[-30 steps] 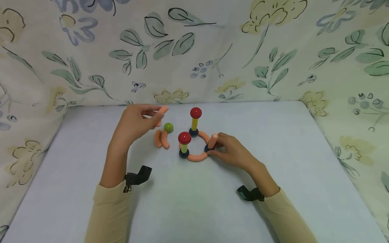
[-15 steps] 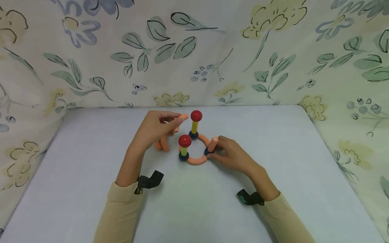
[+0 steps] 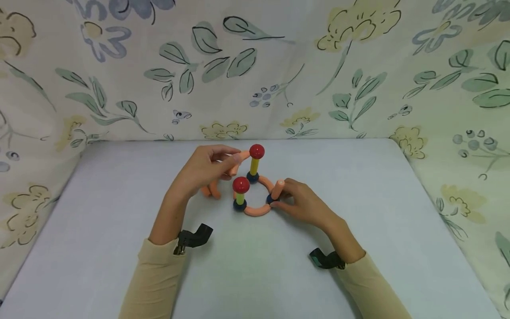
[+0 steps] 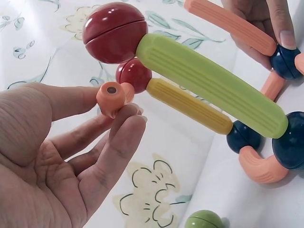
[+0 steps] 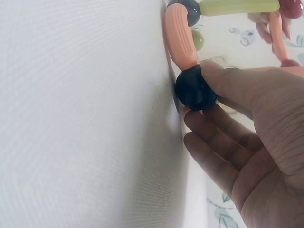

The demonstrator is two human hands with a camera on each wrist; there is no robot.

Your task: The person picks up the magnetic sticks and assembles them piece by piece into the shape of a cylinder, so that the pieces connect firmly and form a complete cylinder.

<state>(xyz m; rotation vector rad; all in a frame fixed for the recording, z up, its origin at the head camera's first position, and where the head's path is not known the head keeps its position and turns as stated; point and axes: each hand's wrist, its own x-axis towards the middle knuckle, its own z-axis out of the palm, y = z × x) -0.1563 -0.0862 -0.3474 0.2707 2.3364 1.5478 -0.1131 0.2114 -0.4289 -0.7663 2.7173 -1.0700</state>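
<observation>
My left hand point(image 3: 213, 166) pinches a curved orange magnetic stick point(image 4: 111, 100) between thumb and fingers; its far end is right at the back red ball point(image 3: 256, 151). That ball tops an upright yellow stick point(image 4: 190, 105). In front, a light green stick point(image 4: 213, 85) carries another red ball point(image 4: 116, 32). Both sticks rise from navy balls joined by curved orange sticks point(image 3: 256, 211) in a ring on the table. My right hand point(image 3: 300, 201) grips the right navy ball point(image 5: 195, 88), from which an orange stick point(image 3: 278, 189) stands slightly tilted with a bare top.
Two curved orange sticks point(image 3: 214, 190) lie left of the ring, partly behind the left hand. A light green ball point(image 4: 204, 220) rests on the table near them, hidden in the head view. Patterned cloth point(image 3: 255, 66) hangs behind the white table point(image 3: 255, 274).
My left hand has moved right with the curved orange stick, from over the loose pieces to the back red ball. The right hand stays at its navy ball.
</observation>
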